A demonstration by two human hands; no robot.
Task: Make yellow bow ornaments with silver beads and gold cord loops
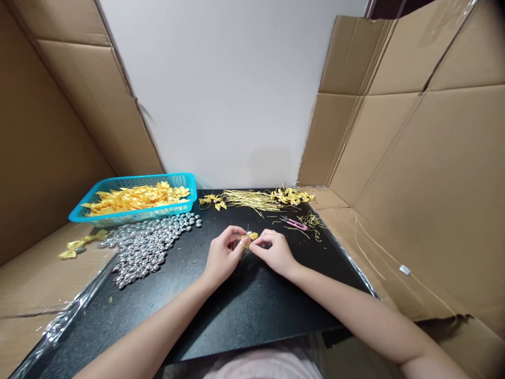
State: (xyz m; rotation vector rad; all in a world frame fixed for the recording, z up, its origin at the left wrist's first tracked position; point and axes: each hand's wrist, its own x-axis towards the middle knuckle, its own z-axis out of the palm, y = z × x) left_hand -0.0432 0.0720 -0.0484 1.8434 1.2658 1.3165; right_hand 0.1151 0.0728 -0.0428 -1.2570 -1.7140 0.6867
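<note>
item held: one small yellow satin bow (252, 238), raised over the front middle of the black surface (236, 316). the fingers of the left hand (224, 255) grasp it between thumb and index finger; the fingers of the right hand (277, 252) pinch its lower right edge, possibly with cord between them, which cannot be confirmed. principal risk: the grip is on fingertips only, so uneven pulling could twist the bow or let it slip. a thin upright strand (248, 228) shows above it; should this be sharp, which is too small to tell, a finger could be pricked. secondary risk: the pink-handled metal snips (295, 223) lie near the right hand, and a careless reach could meet the blades. loose gold cord scraps (313, 222) beside them could snag. to the left, spread shiny silver rounded pieces (144, 250) could scatter if the left forearm sweeps outward.
</note>
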